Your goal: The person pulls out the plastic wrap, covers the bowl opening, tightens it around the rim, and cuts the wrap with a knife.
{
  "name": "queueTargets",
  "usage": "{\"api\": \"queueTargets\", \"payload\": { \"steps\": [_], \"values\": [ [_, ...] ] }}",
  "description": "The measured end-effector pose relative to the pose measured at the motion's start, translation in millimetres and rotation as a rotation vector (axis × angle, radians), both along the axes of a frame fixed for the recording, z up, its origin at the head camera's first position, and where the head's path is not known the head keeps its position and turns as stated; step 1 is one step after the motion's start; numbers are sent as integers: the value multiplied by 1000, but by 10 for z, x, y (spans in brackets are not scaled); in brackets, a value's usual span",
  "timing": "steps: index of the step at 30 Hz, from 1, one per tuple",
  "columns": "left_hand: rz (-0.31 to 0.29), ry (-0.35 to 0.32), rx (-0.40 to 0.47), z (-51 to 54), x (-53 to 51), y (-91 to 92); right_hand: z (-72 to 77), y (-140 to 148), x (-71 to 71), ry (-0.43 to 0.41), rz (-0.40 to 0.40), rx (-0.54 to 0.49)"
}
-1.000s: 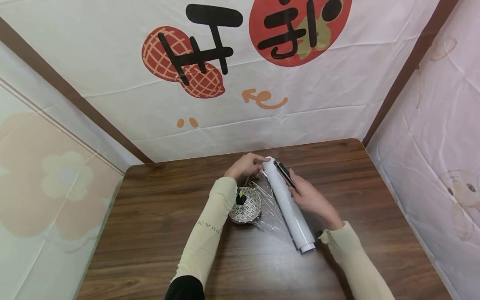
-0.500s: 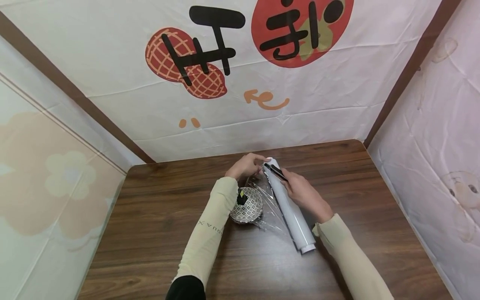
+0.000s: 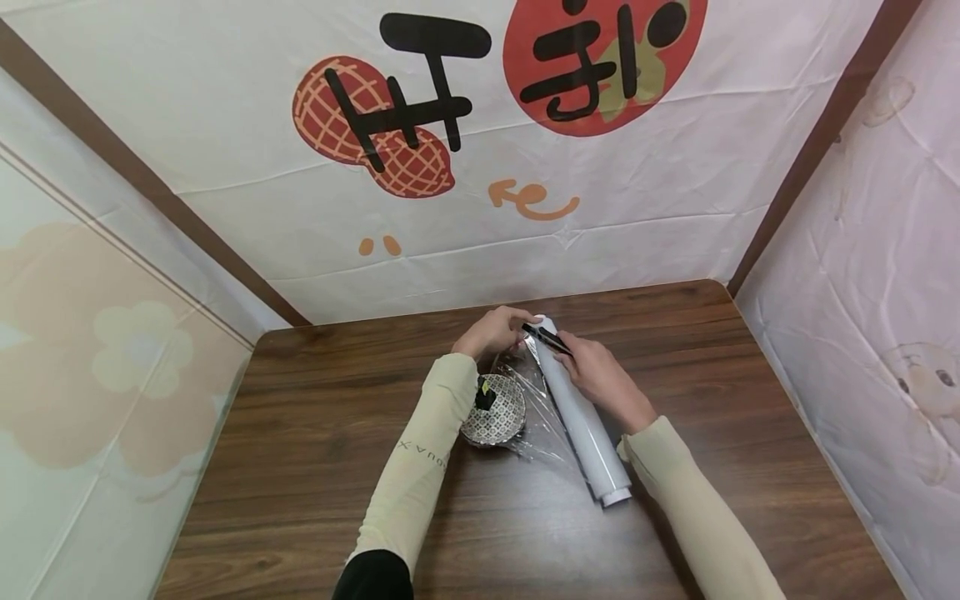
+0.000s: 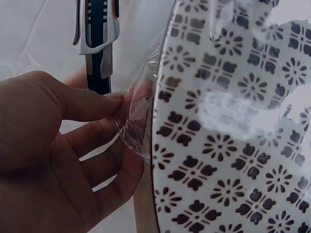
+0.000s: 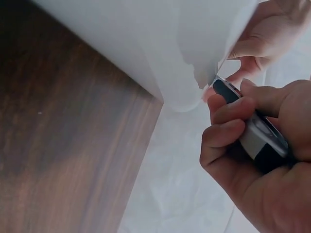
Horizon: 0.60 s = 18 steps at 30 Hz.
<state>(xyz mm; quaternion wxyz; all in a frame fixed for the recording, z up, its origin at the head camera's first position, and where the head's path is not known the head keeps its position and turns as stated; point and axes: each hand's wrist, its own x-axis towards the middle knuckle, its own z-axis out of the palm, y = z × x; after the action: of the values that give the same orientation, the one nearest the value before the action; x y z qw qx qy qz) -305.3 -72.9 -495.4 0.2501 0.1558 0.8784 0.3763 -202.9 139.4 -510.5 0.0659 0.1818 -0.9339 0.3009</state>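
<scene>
My left hand (image 3: 491,332) is at the far end of a white roll of cling film (image 3: 577,417). In the left wrist view its thumb and forefinger pinch a crumpled edge of clear film (image 4: 138,116) beside the bowl's rim. The patterned bowl (image 3: 498,421) stands left of the roll, with shiny film stretched over it. My right hand (image 3: 603,379) grips a utility knife (image 5: 265,136) above the roll. The knife's tip is close to my left fingers; whether the blade touches the film cannot be told.
A wooden table (image 3: 322,450) carries everything. A small black object (image 3: 486,393) with a yellow-green mark appears at the bowl, partly behind my left sleeve. Printed cloth walls (image 3: 637,200) stand behind the table and at both sides.
My right hand has brought the knife leftward across the roll to its far end, close to my left fingers. My left hand, the bowl and the roll stay about where they were.
</scene>
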Motion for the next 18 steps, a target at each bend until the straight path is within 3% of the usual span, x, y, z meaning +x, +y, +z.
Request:
{"api": "queueTargets", "payload": {
  "steps": [12, 18],
  "values": [
    [-3, 49, -66, -13, -26, 35, 136, -93, -111, -126, -116, 10],
    [7, 56, -71, -17, -32, 53, 155, -111, -132, -236, -92, 30]
  ]
}}
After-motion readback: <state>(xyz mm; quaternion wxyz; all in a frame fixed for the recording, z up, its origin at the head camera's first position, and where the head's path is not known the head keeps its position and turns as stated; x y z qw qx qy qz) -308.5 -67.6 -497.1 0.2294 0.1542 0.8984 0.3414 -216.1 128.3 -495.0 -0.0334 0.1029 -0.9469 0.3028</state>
